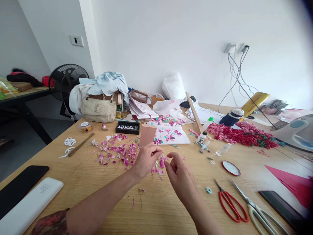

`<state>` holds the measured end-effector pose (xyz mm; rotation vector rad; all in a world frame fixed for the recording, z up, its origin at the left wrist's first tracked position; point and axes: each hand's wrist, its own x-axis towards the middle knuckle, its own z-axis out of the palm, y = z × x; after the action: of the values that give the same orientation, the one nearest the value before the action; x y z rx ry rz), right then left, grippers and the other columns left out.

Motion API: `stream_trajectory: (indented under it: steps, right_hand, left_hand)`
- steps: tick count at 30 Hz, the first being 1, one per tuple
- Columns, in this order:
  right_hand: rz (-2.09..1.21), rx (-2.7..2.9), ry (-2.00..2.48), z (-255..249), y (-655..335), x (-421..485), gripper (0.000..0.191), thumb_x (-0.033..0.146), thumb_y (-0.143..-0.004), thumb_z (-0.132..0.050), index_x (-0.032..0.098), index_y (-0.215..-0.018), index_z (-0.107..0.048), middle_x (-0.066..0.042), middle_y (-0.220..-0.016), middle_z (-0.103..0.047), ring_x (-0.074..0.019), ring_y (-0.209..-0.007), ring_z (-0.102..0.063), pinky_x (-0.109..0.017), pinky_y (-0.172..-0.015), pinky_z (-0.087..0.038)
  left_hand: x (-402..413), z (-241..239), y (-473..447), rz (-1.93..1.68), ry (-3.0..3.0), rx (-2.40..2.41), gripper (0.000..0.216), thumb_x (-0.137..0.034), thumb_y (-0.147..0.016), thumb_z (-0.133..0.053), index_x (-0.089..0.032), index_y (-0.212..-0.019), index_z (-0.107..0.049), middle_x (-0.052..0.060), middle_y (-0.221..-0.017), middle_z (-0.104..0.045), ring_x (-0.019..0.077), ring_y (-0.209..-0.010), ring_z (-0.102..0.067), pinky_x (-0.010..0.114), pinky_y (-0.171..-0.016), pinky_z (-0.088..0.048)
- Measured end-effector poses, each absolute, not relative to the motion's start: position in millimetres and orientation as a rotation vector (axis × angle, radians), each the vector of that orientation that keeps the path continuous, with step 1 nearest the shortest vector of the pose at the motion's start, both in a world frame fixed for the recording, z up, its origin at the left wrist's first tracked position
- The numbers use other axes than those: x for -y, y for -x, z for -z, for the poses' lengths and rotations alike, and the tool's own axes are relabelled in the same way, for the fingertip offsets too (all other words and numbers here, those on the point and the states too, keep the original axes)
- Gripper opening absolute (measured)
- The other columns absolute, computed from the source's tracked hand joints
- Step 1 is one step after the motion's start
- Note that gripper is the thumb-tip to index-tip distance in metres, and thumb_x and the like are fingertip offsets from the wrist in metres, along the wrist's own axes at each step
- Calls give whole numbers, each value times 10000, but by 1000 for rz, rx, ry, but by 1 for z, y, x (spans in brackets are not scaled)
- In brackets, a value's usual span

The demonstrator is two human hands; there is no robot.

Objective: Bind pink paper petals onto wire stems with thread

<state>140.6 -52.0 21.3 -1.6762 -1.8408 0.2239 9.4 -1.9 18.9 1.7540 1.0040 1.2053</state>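
My left hand point(146, 159) and my right hand point(181, 174) meet over the middle of a wooden table point(97, 192). The left fingers pinch together at a small pink paper flower piece point(161, 162). The right hand's fingertips curl toward the same piece; what they hold, if anything, is too small to name. A scatter of pink paper petals point(114, 152) lies just left of the hands. A white card decorated with pink flowers point(171, 135) sits behind them.
Red-handled scissors point(230, 202) and white-handled scissors point(259, 213) lie at the right. A pile of red paper flowers point(242, 134), glue bottles point(201, 137), a round red lid point(231, 168), a beige handbag point(99, 110), a black phone point(19, 187) and a white case point(29, 204) surround the hands.
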Motion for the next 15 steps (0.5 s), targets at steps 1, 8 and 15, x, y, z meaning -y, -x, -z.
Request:
stream_trajectory:
  steps: [1, 8, 15]
  right_hand:
    - [-173, 1864, 1697, -23, -141, 54, 193, 271, -812, -392, 165, -923, -509, 59, -479, -439, -123, -425, -434, -215, -447, -272]
    - [18, 2098, 1681, -47, -152, 54, 223, 236, -823, -404, 205, -693, -583, -23, -609, -622, -146, -540, -539, -238, -493, -280]
    - [-186, 1998, 1618, -44, -163, 49, 225, 268, -815, -437, 202, -677, -603, -13, -625, -595, -132, -558, -514, -233, -521, -331]
  left_hand:
    - [2, -19, -9, -1208, -1801, -1009, 158, -203, -775, -511, -163, -734, -658, 3, -674, -524, 105, -610, -500, 213, -570, -400]
    - [1, -20, -7, -1197, -1967, -972, 154, -158, -775, -509, -167, -746, -660, 7, -675, -529, 109, -634, -498, 222, -616, -402]
    - [0, -21, -5, -1117, -1469, -921, 163, -271, -737, -553, -130, -732, -633, -17, -638, -475, 49, -439, -414, 177, -404, -341]
